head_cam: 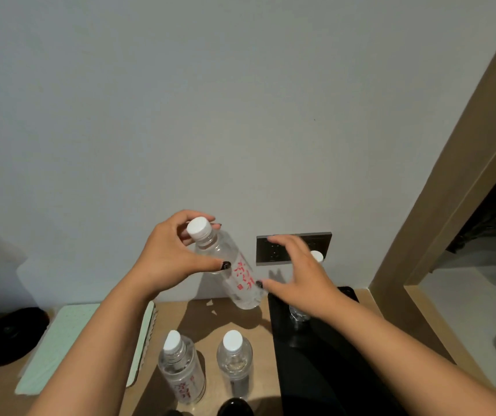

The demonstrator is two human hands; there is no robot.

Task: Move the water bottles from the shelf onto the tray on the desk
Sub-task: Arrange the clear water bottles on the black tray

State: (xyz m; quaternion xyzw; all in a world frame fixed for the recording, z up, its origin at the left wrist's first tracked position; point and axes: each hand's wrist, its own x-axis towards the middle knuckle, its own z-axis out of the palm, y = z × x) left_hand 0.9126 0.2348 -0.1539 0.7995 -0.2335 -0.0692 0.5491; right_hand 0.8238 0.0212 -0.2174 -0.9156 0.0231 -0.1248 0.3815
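Your left hand [168, 253] grips a tilted water bottle [228, 268] at its neck, red label characters unreadable, its base just left of the black tray [324, 355]. Your right hand [300, 280] is spread wide, its thumb at the bottle's lower side. Two more bottles [182, 367] stand on the counter [204, 316] beside the tray's left edge.

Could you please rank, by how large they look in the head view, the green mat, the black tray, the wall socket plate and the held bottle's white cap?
1. black tray, though the arm covers part and it runs out of frame
2. green mat
3. wall socket plate, partly hidden by the right hand
4. white cap
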